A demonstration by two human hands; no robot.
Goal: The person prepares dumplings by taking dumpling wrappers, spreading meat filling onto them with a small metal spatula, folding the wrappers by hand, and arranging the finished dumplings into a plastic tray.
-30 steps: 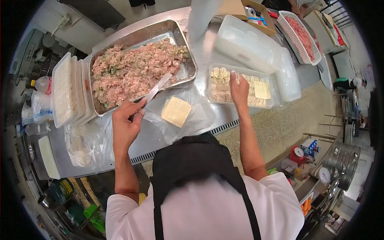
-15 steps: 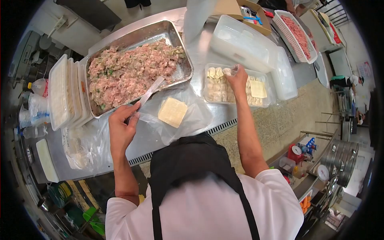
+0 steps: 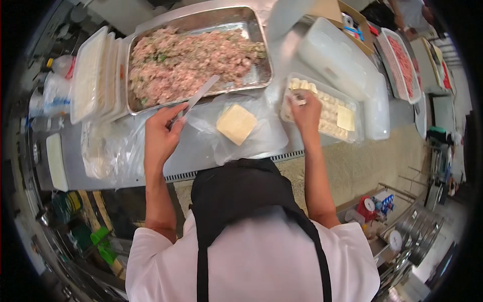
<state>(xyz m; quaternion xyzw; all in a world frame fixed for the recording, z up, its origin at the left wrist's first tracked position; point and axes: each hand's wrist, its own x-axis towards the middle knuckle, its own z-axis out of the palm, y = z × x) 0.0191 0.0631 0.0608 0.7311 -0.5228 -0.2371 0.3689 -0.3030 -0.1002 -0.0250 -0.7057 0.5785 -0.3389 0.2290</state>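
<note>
Left hand (image 3: 163,130): fingers pinching spatula (image 3: 203,92), blade over edge of minced-meat tray (image 3: 267,60). Right hand (image 3: 306,111): fingers curled at dumpling container (image 3: 358,121); grip unclear. Wrapper stack (image 3: 236,124) between hands, on plastic sheet (image 3: 270,132).

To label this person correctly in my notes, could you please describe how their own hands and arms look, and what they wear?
The left hand and right hand are bare, with no gloves or rings that I can make out. The forearms are uncovered, below short, loose, whitish sleeves. A black apron with narrow straps covers the shirt.
</note>
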